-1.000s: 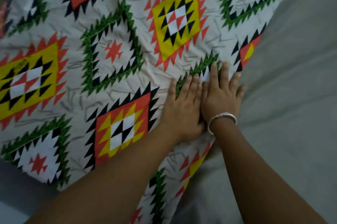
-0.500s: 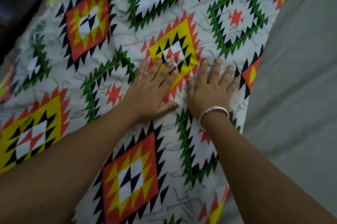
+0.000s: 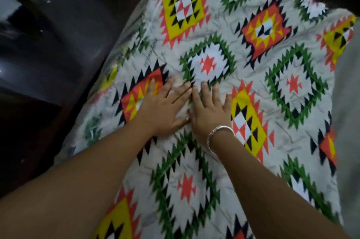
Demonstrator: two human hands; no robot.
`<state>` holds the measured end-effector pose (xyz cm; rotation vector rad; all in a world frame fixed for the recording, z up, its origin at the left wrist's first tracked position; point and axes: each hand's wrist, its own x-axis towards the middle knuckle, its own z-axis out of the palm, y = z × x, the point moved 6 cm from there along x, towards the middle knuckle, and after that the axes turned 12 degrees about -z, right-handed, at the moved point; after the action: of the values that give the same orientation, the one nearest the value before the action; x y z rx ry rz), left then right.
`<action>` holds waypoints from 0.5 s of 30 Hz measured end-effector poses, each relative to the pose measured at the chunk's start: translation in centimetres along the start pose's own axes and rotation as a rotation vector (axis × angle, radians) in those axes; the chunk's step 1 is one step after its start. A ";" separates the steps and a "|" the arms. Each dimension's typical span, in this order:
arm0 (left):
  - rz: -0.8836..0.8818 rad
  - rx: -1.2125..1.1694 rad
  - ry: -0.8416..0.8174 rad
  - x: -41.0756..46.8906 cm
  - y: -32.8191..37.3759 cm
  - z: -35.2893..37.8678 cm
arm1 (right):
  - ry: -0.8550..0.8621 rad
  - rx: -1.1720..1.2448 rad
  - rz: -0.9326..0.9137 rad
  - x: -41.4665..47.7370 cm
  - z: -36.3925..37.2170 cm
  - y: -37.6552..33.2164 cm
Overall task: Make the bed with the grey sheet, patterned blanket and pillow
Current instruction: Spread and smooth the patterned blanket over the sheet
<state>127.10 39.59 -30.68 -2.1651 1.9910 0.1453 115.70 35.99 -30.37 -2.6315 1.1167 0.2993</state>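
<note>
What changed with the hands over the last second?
The left hand and right hand slid flat across the white geometric-patterned blanket, away from its edge by the grey sheet toward its other side. Both stayed flat, side by side, gripping nothing.

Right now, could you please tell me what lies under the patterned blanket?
Only the grey sheet shows, past the right edge of the patterned blanket; anything beneath is covered.
</note>
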 end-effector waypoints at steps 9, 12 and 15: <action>0.046 -0.046 0.128 4.3 -3.0 -1.3 | 0.024 -0.013 -0.125 6.1 -1.8 -0.3; -0.135 -0.032 0.091 5.8 -5.1 -1.0 | 0.131 -0.058 -0.003 3.4 -1.7 4.1; -0.199 -0.090 0.128 7.3 -2.8 -2.3 | 0.126 0.046 0.389 1.3 -1.9 9.9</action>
<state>130.39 32.18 -29.69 -2.4721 1.8503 0.0694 109.55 27.86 -30.60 -2.4059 1.6575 0.1799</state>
